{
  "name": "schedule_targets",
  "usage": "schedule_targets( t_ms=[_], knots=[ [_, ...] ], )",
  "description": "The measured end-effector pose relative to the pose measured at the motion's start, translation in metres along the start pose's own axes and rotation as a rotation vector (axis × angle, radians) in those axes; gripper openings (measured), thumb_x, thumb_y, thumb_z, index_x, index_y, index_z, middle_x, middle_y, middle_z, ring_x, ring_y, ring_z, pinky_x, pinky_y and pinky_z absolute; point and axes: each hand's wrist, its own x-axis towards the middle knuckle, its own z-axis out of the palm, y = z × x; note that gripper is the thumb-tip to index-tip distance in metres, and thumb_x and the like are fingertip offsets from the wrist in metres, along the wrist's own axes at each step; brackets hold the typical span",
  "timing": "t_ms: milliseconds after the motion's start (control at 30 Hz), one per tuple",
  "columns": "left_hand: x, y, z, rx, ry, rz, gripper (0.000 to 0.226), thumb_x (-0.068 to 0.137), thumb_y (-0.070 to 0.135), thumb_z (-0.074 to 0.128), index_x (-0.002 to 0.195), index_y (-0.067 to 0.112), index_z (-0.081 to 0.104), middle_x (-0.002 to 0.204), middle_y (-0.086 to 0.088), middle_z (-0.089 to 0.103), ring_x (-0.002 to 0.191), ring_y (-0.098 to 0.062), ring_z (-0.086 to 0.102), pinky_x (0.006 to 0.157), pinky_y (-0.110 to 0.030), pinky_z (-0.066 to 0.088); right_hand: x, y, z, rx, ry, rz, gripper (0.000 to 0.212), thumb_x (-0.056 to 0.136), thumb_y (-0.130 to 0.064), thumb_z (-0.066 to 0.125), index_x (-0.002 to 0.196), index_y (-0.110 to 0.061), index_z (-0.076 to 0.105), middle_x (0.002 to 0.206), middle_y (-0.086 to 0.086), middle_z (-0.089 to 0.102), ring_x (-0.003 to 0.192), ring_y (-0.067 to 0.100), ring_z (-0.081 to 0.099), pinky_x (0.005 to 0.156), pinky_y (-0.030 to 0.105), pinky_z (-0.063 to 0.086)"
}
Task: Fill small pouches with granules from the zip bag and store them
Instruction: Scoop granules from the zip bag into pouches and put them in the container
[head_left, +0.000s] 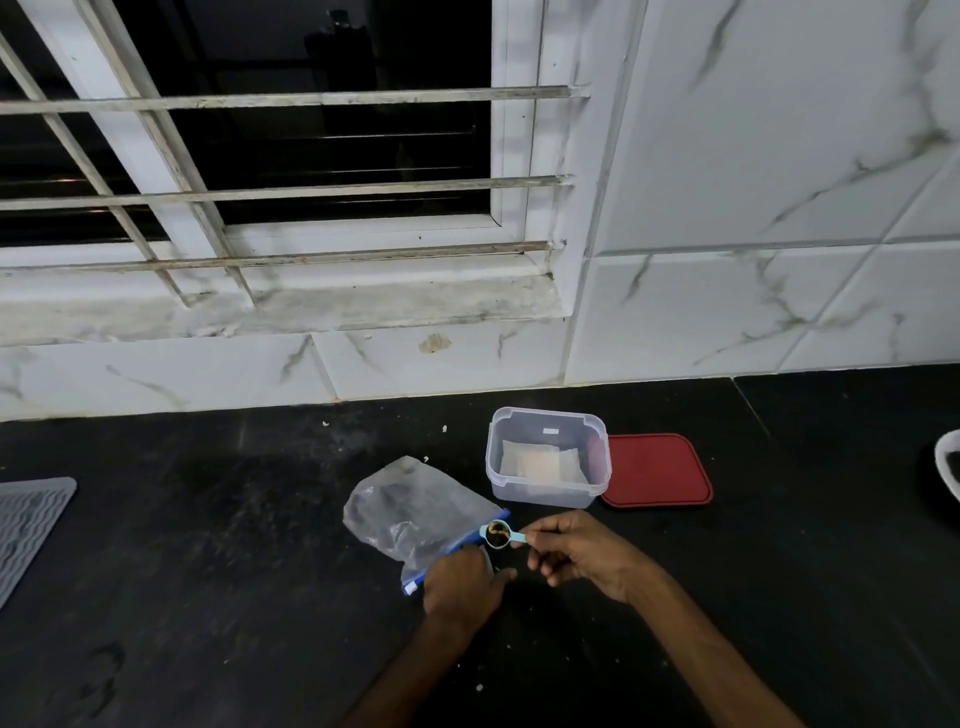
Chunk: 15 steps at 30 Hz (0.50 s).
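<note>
The bag lay flat on the black counter, just in front of the person. It was clear plastic and pretty crumpled, with the blue zip edge at the near end. The left hand sat right on that zip edge, back of the hand up, fingers bent down over it. Honestly I couldn't tell if it was actually gripping the bag or just pressing on it, since the fingertips were hidden. The right hand pinched the handle of a little light-blue scoop between thumb and fingers, the rest of the fingers curled in. The scoop hung right at the bag's mouth, just beside the left hand, with dark granules in its cup. Just behind the hands stood a clear tub, open, with white pouches lying flat in the bottom. Its red lid lay on the counter, touching the tub's right side. A grey ribbed mat poked in at the far left, well apart from everything else. A few pale crumbs were scattered around the counter. Behind it all were white marbled tiles and a barred window, dark outside.
</note>
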Motion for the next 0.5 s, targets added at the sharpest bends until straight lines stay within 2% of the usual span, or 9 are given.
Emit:
schedule_targets(
  t_ms=[233, 367, 500],
  knots=[
    [0.007, 0.001, -0.005, 0.046, -0.012, 0.009, 0.027, 0.097, 0.036, 0.047, 0.096, 0.018, 0.066, 0.097, -0.002, 0.067, 0.089, -0.012, 0.063, 0.077, -0.026, 0.047, -0.006, 0.005, -0.002, 0.006, 0.007, 0.011, 0.017, 0.094, -0.013, 0.058, 0.106, -0.007, 0.069, 0.076, 0.009, 0.068, 0.061, 0.011, 0.059, 0.057, 0.023, 0.051],
    [-0.001, -0.012, -0.011, -0.143, -0.016, 0.01, 0.028, 0.099, 0.036, 0.047, 0.094, 0.019, 0.067, 0.09, 0.001, 0.068, 0.082, -0.008, 0.064, 0.078, -0.024, 0.052, -0.01, 0.007, -0.001, 0.03, -0.003, -0.004, 0.019, 0.094, -0.012, 0.058, 0.108, -0.005, 0.068, 0.075, 0.009, 0.067, 0.061, 0.012, 0.058, 0.056, 0.023, 0.051],
    [-0.015, -0.024, -0.024, -0.371, -0.034, 0.039, 0.021, 0.099, 0.033, 0.05, 0.086, 0.026, 0.064, 0.083, 0.006, 0.066, 0.074, -0.002, 0.063, 0.064, -0.014, 0.045, -0.012, 0.009, 0.005, 0.034, -0.036, 0.004, 0.019, 0.094, -0.013, 0.057, 0.108, -0.006, 0.068, 0.078, 0.009, 0.068, 0.064, 0.013, 0.06, 0.058, 0.023, 0.052]
  ],
)
